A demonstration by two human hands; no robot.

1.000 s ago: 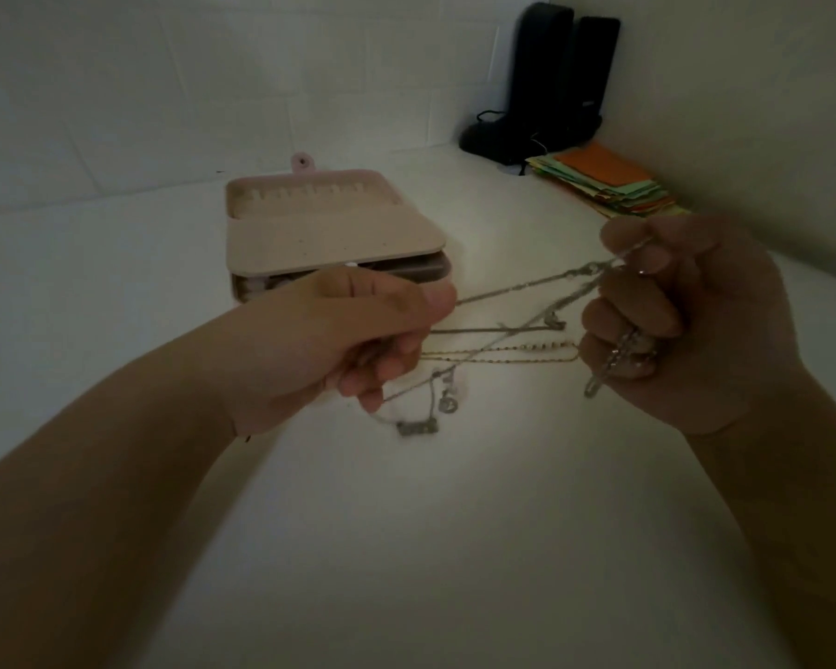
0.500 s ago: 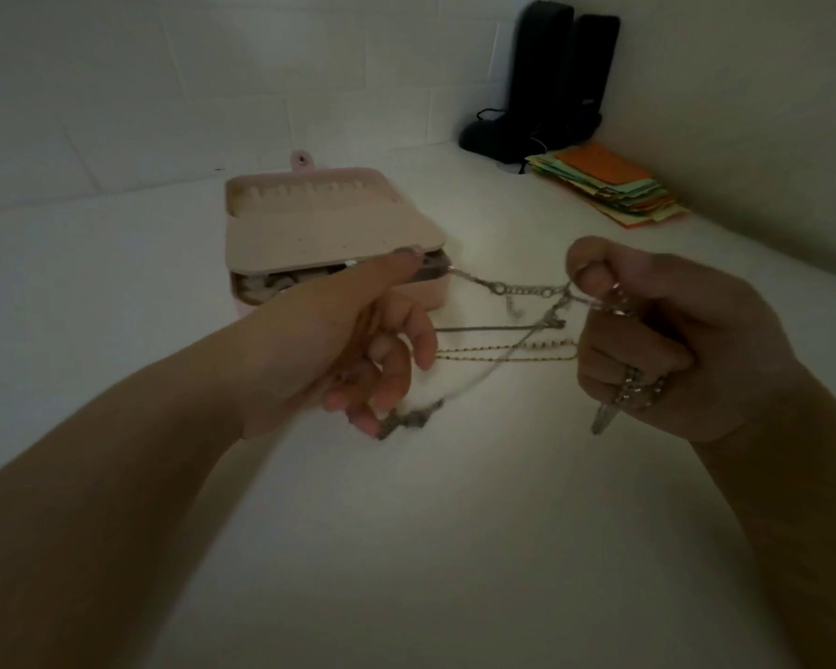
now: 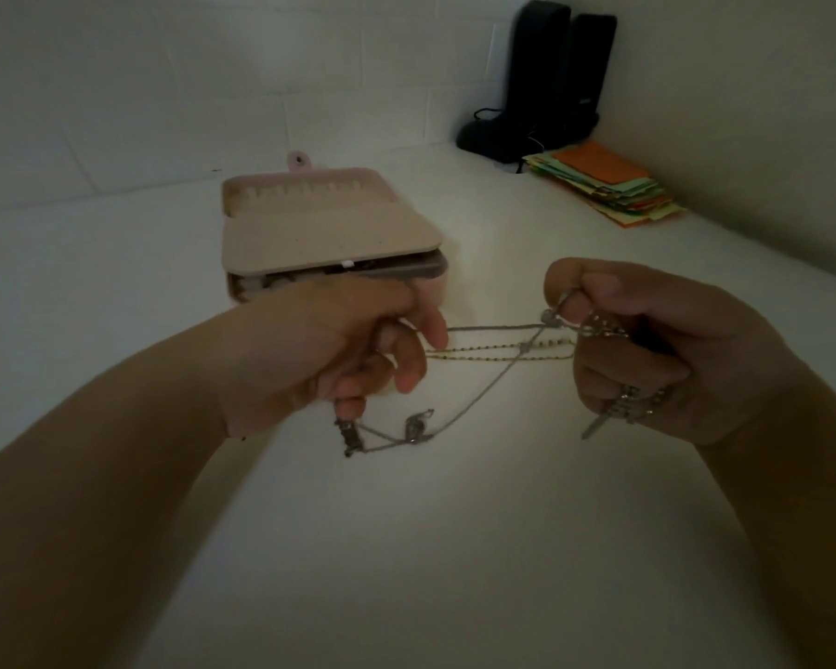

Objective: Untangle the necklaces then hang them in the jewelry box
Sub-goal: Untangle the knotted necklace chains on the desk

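Necklaces (image 3: pixel 503 352), several chains tangled together, were stretched in the air between 2 bare hands above a white tabletop (image 3: pixel 406 548). Left hand (image 3: pixel 339 350) had its fingers curled round the chains' left ends, the index finger reaching out over the strands. Right hand (image 3: pixel 662 345) pinched a silver clasp between thumb and forefinger, the remaining fingers curled round a bunch of chain.

Gold beaded chain (image 3: pixel 483 351) ran as 2 near-level strands from hand to hand. Silver chain (image 3: pixel 483 395) crossed the gold strands on a slant, dropping from the right hand's pinch to a low loop under the left hand. Dark bar-shaped pendant (image 3: pixel 350 437) hung just below the left hand's fingers; small silver charm (image 3: pixel 417 425) sat on the low loop beside it. Silver pointed pendant (image 3: pixel 614 417) hung from the underside of the right hand.

Jewelry box (image 3: pixel 329 229), pink, stood on the tabletop behind the left hand, lid laid open with a row of hooks along its far edge and a snap tab behind. Contents of the lower tray were too dim to tell.

Black speakers (image 3: pixel 558 65), 2, stood upright in the far corner, with a stack of coloured paper (image 3: pixel 609 185) beside them. No readable writing or brand appeared on any item.
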